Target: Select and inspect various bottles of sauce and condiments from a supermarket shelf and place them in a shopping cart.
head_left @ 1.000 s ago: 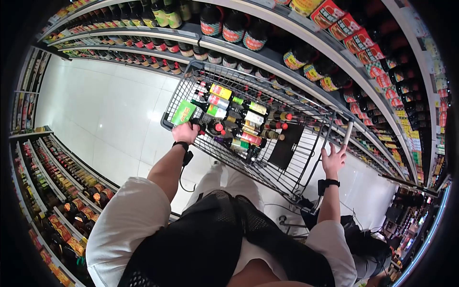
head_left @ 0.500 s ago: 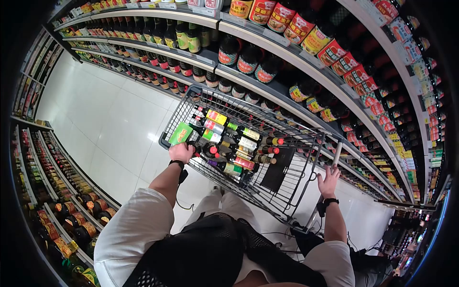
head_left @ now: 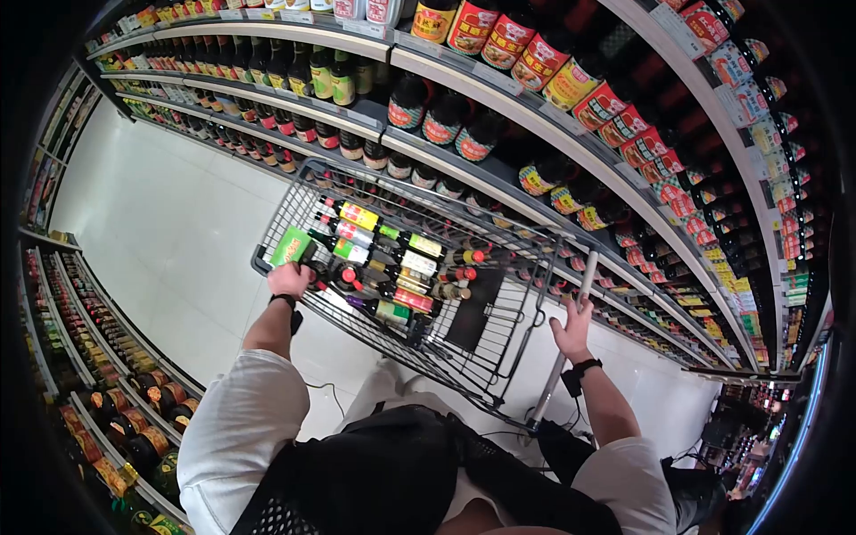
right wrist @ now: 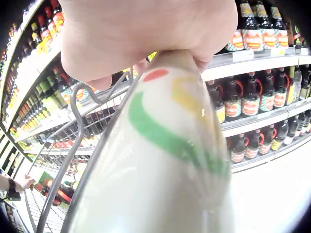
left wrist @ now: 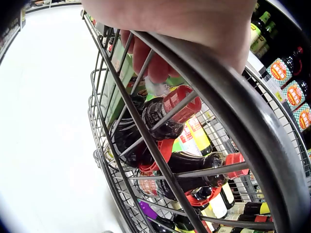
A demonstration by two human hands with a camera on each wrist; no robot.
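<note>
cart (head_left: pixel 522 308): in the aisle, just ahead of the person
left hand (head_left: pixel 290 280): fingers curled over the cart's left rim
right hand (head_left: pixel 571 328): fingers wrapped round the cart's handle (head_left: pixel 588 272)
bottles (head_left: pixel 392 267): lying inside the cart
shelves (head_left: pixel 499 85): beyond the cart

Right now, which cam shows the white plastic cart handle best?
Head view: the white plastic cart handle shows along its length, with the right hand gripping it. Right wrist view has only a blurred close-up under that hand. Left wrist view misses it, showing the left hand on the grey wire cart basket.
</note>
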